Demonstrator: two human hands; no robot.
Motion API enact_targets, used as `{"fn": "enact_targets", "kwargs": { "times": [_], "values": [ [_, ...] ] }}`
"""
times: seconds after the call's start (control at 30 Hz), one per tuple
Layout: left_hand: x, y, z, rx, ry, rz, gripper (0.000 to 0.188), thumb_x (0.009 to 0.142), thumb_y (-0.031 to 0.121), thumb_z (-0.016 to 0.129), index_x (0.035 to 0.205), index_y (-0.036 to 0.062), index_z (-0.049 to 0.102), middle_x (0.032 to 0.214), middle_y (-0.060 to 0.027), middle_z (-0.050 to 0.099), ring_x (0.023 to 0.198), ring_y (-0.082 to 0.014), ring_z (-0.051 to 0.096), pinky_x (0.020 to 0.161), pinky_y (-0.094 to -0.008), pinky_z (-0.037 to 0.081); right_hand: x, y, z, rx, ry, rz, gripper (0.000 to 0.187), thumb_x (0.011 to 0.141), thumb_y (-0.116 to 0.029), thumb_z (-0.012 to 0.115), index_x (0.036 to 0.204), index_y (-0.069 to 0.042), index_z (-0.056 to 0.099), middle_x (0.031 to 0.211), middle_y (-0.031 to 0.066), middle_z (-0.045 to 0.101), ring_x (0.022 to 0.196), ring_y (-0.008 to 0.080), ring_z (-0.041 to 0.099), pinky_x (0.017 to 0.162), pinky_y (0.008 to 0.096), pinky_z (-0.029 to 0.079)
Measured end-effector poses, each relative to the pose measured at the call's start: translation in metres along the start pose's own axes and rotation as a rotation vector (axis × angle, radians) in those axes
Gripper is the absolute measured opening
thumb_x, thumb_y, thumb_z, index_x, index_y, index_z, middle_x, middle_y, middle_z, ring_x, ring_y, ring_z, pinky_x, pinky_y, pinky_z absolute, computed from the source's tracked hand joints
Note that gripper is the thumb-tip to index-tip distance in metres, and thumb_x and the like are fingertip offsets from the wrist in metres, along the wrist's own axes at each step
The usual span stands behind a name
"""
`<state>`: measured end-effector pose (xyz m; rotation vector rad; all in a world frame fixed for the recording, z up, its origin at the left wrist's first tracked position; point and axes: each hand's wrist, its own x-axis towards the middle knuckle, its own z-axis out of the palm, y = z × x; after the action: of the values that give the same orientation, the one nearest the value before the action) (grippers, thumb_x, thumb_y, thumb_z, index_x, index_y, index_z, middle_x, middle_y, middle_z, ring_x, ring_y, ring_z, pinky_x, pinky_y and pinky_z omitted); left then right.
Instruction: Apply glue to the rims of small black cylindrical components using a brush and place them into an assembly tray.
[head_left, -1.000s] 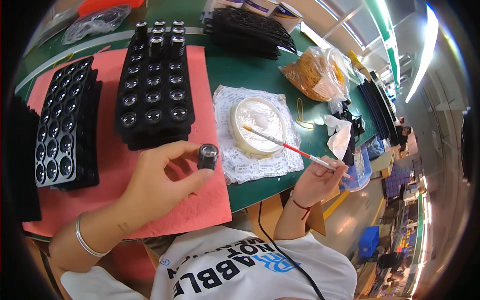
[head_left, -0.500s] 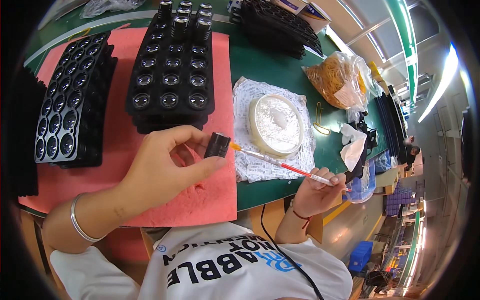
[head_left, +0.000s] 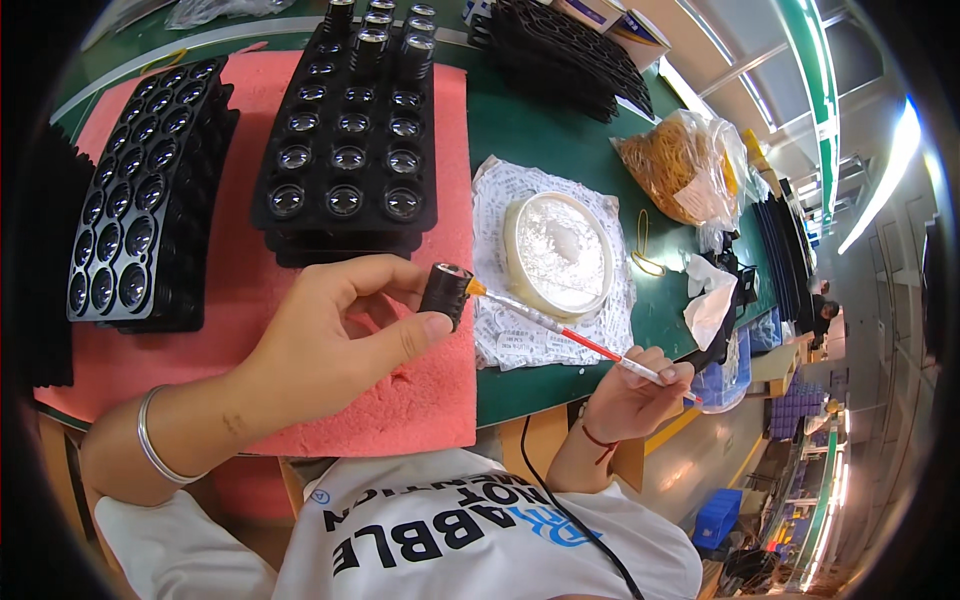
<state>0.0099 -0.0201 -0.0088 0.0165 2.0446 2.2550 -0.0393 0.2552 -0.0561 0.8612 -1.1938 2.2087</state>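
Above the pink mat's (head_left: 400,415) right edge, a black cylinder (head_left: 443,296) is pinched by the left hand (head_left: 312,335), its side seemingly met by the paintbrush (head_left: 590,345) gripped in the right hand (head_left: 640,397). Its brushing is judged unfinished; whether cylinders standing (head_left: 368,50) at the middle tray's (head_left: 340,228) far end are finished cannot be told.

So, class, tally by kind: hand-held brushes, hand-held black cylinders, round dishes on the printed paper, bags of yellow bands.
Brush, right hand: 1
Black cylinder, left hand: 1
Round dish: 1
Bag of yellow bands: 1
Total: 4
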Motion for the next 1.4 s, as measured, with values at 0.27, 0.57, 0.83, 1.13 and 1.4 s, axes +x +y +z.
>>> {"fn": "enact_targets", "kwargs": {
  "times": [0.27, 0.57, 0.83, 1.13, 1.4],
  "values": [
    [0.0, -0.004, 0.002, 0.043, -0.009, 0.058, 0.024, 0.076, 0.011, 0.065, 0.096, 0.0005, 0.058, 0.082, -0.0018, 0.058, 0.061, -0.0041, 0.05, 0.053, -0.0182, 0.042, -0.003, 0.001, 0.003, 0.145, 0.195, -0.031, 0.021, 0.093, -0.025, 0.038, 0.08, -0.009, 0.043, 0.068, 0.0008, 0.05, 0.055, 0.0095, 0.039, 0.053, 0.0224, 0.03],
    [0.0, -0.003, 0.004, 0.082, 0.021, 0.028, 0.023, 0.073, 0.012, 0.068, 0.089, 0.0013, 0.056, 0.079, -0.0014, 0.058, 0.059, -0.0033, 0.049, 0.052, -0.0181, 0.04, 0.002, 0.0, 0.001, 0.047, 0.013, -0.02, 0.024, 0.094, -0.027, 0.033, 0.082, -0.008, 0.041, 0.055, 0.003, 0.046, 0.049, 0.0096, 0.039, 0.051, 0.0233, 0.029],
    [-0.001, -0.006, 0.002, 0.09, -0.017, 0.074, 0.023, 0.074, 0.012, 0.067, 0.092, 0.0004, 0.057, 0.081, -0.0016, 0.059, 0.057, -0.0031, 0.047, 0.051, -0.0181, 0.039, 0.002, -0.003, 0.001, -0.024, -0.056, 0.02, 0.022, 0.093, -0.026, 0.038, 0.081, -0.009, 0.044, 0.07, 0.0027, 0.056, 0.053, 0.0102, 0.037, 0.054, 0.0241, 0.028],
    [-0.001, -0.001, 0.002, -0.059, -0.064, -0.002, 0.024, 0.077, 0.01, 0.063, 0.098, 0.0002, 0.056, 0.084, -0.0024, 0.06, 0.059, -0.0027, 0.049, 0.051, -0.0173, 0.041, 0.0, -0.002, 0.006, 0.079, 0.027, 0.029, 0.018, 0.092, -0.024, 0.042, 0.082, -0.009, 0.044, 0.08, 0.0016, 0.059, 0.056, 0.009, 0.041, 0.055, 0.0228, 0.031],
    [-0.017, 0.024, 0.007, 0.141, -0.068, 0.073, 0.026, 0.074, 0.007, 0.063, 0.099, 0.0023, 0.056, 0.085, -0.002, 0.06, 0.066, -0.0041, 0.053, 0.054, -0.018, 0.042, -0.009, -0.002, -0.002, 0.177, 0.076, 0.021, 0.022, 0.092, -0.026, 0.043, 0.081, -0.007, 0.039, 0.078, 0.0025, 0.051, 0.07, 0.0103, 0.046, 0.062, 0.0189, 0.047]
  ]
}}
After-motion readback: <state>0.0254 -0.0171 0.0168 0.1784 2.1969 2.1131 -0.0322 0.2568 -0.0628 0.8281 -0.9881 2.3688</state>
